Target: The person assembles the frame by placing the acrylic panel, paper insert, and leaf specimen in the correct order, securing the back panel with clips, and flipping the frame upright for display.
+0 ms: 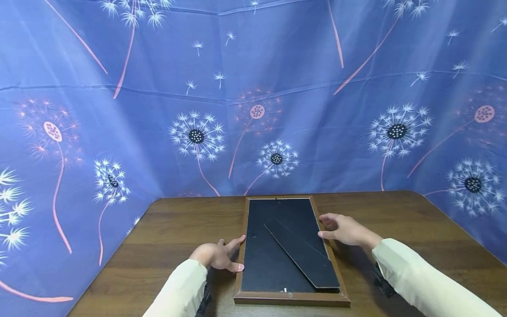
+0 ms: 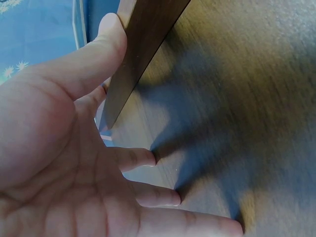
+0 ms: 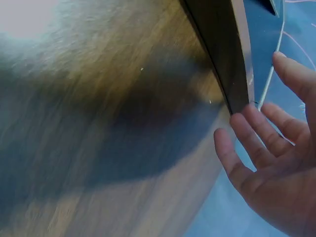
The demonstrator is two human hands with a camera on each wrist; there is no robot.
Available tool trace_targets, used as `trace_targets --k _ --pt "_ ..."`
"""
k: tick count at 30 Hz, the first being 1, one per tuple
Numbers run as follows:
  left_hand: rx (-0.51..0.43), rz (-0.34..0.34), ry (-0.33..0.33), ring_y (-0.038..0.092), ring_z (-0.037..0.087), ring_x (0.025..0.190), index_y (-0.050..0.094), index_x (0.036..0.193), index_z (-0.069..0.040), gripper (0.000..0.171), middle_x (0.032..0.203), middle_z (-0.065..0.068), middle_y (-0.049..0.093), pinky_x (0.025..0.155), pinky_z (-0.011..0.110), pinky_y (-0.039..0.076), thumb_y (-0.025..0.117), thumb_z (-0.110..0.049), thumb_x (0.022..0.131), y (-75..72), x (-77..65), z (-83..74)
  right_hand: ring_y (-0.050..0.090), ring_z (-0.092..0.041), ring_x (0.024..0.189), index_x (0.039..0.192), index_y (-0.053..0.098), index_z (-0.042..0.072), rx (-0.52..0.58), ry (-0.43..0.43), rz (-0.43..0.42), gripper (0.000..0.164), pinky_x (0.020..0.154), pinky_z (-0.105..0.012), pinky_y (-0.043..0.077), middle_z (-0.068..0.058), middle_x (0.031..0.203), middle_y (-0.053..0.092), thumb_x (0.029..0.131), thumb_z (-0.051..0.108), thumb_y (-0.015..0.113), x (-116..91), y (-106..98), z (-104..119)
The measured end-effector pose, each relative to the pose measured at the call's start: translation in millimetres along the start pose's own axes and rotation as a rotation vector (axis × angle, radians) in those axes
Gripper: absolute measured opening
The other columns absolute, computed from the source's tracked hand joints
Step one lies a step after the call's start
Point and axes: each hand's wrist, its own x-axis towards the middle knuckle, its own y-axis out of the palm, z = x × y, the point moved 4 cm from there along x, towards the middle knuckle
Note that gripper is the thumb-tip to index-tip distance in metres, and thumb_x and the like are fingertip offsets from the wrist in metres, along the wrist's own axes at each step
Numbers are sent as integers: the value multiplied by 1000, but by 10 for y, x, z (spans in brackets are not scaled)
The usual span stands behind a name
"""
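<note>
A brown picture frame lies back side up on the wooden table, its black backing board showing. A black easel leg lies slantwise over the backing. At the frame's left side is my left hand, thumb and index finger spread along the edge. In the left wrist view, the thumb presses the frame's side, while the other fingertips rest on the tabletop. My right hand is by the right side, fingers loosely bent; in the right wrist view its fingertips are right at the frame's end.
The brown wood-grain table extends on both sides of the frame, with rounded far corners. A blue cloth printed with dandelions hangs behind the table and along its sides. Dark wrist devices show under the pale sleeves.
</note>
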Motion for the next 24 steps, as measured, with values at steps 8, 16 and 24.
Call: trace_targets --k 8,16,24 --pt "-24 3 -7 30 51 145 21 162 -29 86 160 30 25 110 65 32 69 -46 93 11 -5 -4 54 -49 120 149 41 -10 -47 70 -22 76 94 -60 47 -33 133 53 94 31 75 138 117 -52" --pt "-35 -13 -16 33 57 140 25 162 -28 85 159 31 26 107 68 33 72 -43 92 4 -20 -11 58 -46 115 148 46 -5 -34 90 -78 72 92 -59 49 -32 133 53 92 28 77 149 179 -84" --pt "-50 -7 -6 30 57 142 25 162 -27 85 159 31 24 107 69 32 72 -41 93 -15 -40 -29 57 -49 117 150 45 -4 -27 140 -60 72 92 -58 50 -35 137 49 92 25 76 158 168 -33"
